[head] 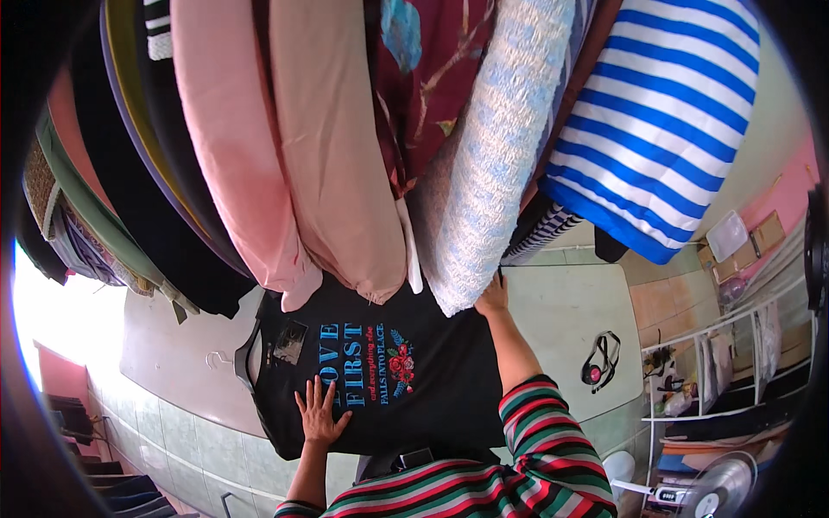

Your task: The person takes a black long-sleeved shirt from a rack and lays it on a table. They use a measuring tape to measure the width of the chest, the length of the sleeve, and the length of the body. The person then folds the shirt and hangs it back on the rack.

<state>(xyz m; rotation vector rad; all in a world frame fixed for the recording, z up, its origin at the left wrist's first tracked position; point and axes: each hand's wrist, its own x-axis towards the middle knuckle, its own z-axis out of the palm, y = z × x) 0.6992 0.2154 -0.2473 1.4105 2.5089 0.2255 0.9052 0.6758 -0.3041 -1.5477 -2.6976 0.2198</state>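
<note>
A black printed T-shirt lies on a pale table, its neck towards the left, on a dark hanger whose metal hook sticks out at the neck. My left hand rests flat on the shirt, fingers spread, beside the blue lettering. At the shirt's hem on the right is my right hand, its fingers partly hidden by hanging cloth, so its grip cannot be told. A dark tag or patch lies near the neckline.
Hanging garments, among them a pink one, a fluffy white-blue one and a blue-striped one, cover the upper view. A black strapped device lies at the table's right. White shelving and a fan stand at lower right.
</note>
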